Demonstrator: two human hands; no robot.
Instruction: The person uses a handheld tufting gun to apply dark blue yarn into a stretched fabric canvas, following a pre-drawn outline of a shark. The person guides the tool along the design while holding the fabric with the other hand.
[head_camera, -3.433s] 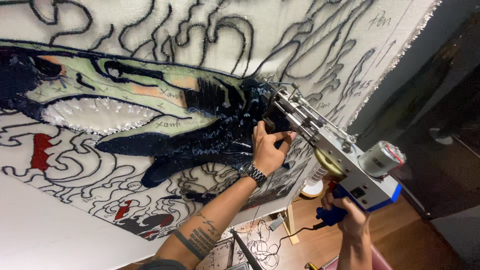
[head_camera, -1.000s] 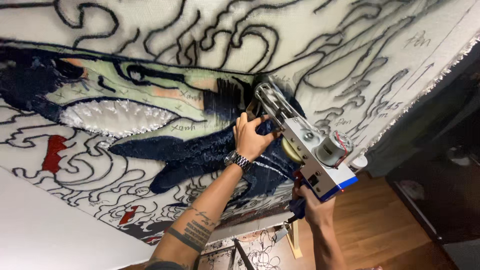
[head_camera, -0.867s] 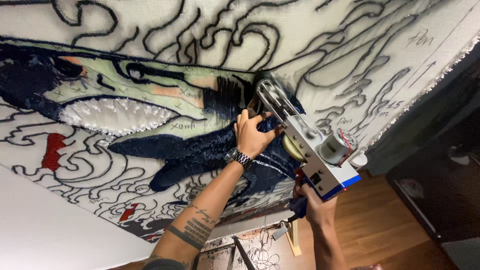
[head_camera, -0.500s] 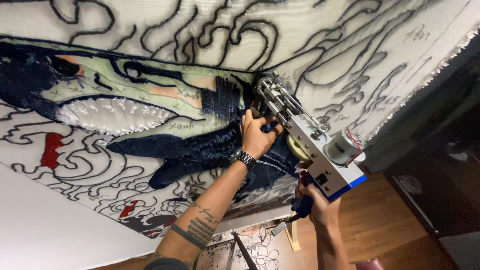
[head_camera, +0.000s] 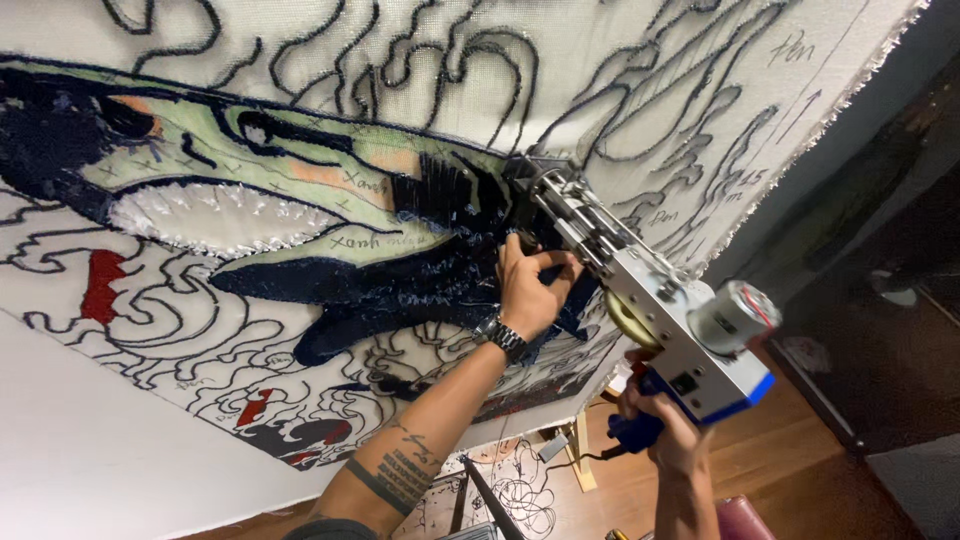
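Observation:
A silver and blue tufting gun is pressed nose-first against a stretched cloth that bears a shark-like picture. My left hand grips the gun's front handle, close to the cloth, with a watch on the wrist. Lower down, my right hand is closed on the gun's blue rear grip. The gun's tip sits at the edge of a dark blue tufted patch. Pale green, white and red tufted areas lie to the left.
The cloth's frayed right edge runs diagonally past a dark wall and cabinet. Below lie a wooden floor, a wooden frame leg and a black cable. A white wall fills the lower left.
The gun and both hands have shifted slightly up and to the right along the dark blue patch. My grip on both handles is unchanged.

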